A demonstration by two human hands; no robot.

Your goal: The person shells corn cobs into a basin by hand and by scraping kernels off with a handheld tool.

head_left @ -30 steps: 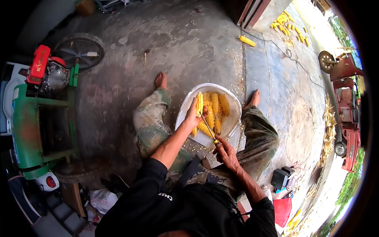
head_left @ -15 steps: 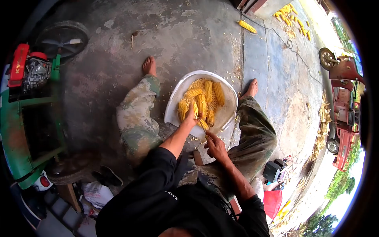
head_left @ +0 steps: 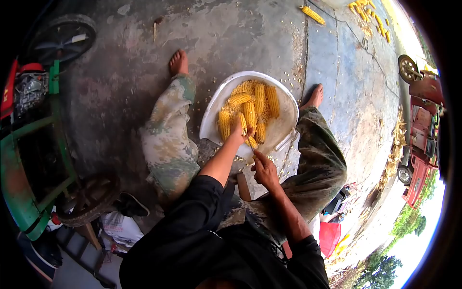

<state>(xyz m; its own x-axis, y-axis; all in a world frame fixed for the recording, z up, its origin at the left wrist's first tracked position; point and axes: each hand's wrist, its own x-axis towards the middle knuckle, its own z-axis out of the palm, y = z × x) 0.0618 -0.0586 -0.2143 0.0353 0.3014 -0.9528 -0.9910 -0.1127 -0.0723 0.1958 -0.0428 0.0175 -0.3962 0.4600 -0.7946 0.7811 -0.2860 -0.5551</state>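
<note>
My left hand (head_left: 237, 133) is closed round a corn cob (head_left: 243, 121) over the near side of a white basin (head_left: 210, 107). My right hand (head_left: 265, 172), lower and to the right, grips a thin-shafted tool (head_left: 251, 146) that looks like a screwdriver; its handle is mostly hidden in my fingers. The shaft points up toward the held cob, and I cannot tell whether the tip touches it. Several yellow corn cobs (head_left: 260, 98) lie in the basin on loose kernels (head_left: 244, 88). The basin stands on the floor between my legs.
Loose kernels are scattered on the concrete floor (head_left: 130, 91). A single cob (head_left: 313, 15) lies farther off, near a cable (head_left: 358, 38) and a cob pile (head_left: 370, 14). At left stands a green machine frame (head_left: 36, 123) with wheels; at right, a red three-wheeler (head_left: 421, 130).
The view has shifted, so the basin and floor appear slightly higher and farther right. Both hands keep their holds on the cob and the tool, with little visible movement relative to the basin.
</note>
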